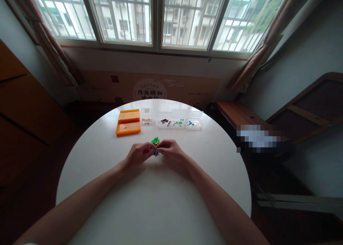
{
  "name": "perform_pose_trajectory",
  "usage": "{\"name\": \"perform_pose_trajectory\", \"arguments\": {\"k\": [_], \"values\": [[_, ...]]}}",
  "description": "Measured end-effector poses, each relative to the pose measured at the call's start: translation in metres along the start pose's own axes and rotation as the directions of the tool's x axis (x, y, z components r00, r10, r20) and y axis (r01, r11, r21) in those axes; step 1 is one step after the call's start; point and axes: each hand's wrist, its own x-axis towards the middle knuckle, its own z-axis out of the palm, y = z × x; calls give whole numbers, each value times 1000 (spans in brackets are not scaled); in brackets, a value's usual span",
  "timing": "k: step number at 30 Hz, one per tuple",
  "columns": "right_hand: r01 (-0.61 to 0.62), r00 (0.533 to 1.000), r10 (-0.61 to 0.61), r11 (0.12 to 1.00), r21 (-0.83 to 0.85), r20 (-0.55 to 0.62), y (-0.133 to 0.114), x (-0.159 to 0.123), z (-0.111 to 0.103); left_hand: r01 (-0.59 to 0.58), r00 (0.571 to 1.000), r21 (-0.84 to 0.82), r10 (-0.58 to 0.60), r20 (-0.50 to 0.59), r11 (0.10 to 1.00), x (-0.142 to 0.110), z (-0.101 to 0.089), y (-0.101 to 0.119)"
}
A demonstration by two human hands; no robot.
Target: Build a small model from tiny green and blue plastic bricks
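A small toy brick model [155,140], bright green on top with blue and dark pieces lower down, is between my two hands over the middle of the white round table [160,202]. My left hand [138,153] pinches it from the left with thumb and forefinger. From the other side, my right hand [171,148] has its fingertips closed on the model too. A tiny green piece shows where the fingertips meet; whether it is joined to the model I cannot tell. The fingers cover much of the model's middle.
Beyond the hands, an orange open case [128,133] holds a tiny piece. To its right, a clear box [147,123] contains cream pieces. Another clear divided box [171,126] has dark brown, green and blue pieces. A wooden bench [235,112] stands right of the table.
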Motion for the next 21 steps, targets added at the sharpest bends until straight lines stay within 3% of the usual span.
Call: {"name": "perform_pose_trajectory", "arguments": {"k": [21], "values": [[-27, 1000, 27, 999, -34, -5, 2, 1, -1, -29, 999, -31, 31, 38, 999, -1, 0, -3]]}}
